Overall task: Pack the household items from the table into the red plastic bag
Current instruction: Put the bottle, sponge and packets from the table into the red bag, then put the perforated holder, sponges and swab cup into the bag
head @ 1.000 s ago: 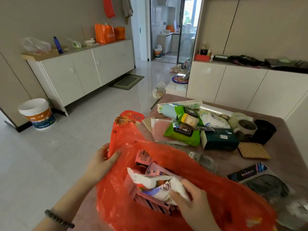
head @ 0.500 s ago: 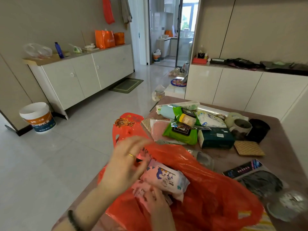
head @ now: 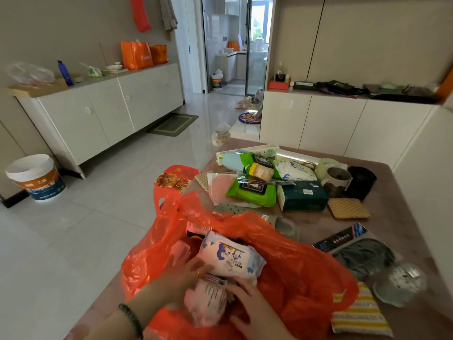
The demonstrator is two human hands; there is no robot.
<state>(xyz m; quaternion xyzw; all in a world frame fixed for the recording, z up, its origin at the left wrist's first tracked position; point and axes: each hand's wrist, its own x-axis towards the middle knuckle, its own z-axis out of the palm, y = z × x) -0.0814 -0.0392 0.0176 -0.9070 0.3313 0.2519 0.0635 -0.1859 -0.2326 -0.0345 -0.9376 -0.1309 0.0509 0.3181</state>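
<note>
Red bag (head: 294, 273) is lying open on the near edge of the worktop (head: 392, 217), lower centre of frame, mouth gaping upward. Both hands are working inside it. Left hand (head: 181, 271), raised above the bag mouth half a second ago, is now resting lower, fingers spread flat against the near edge of the white wipes pack (head: 230, 257); not clenched. Right hand (head: 247, 300) is lying open-fingered beside a pink packet (head: 206, 303), touching it; whether it is actually gripping, cannot tell. The wipes pack is sitting on top of the pink packet, deeper in the bag than before.

Still waiting on the worktop, centre right: green wipes pack (head: 252, 195), dark tissue box (head: 304, 196), mug (head: 337, 179), woven coaster (head: 348, 208). Striped cloth (head: 360, 315) is lying at lower right, just beside the bag.
</note>
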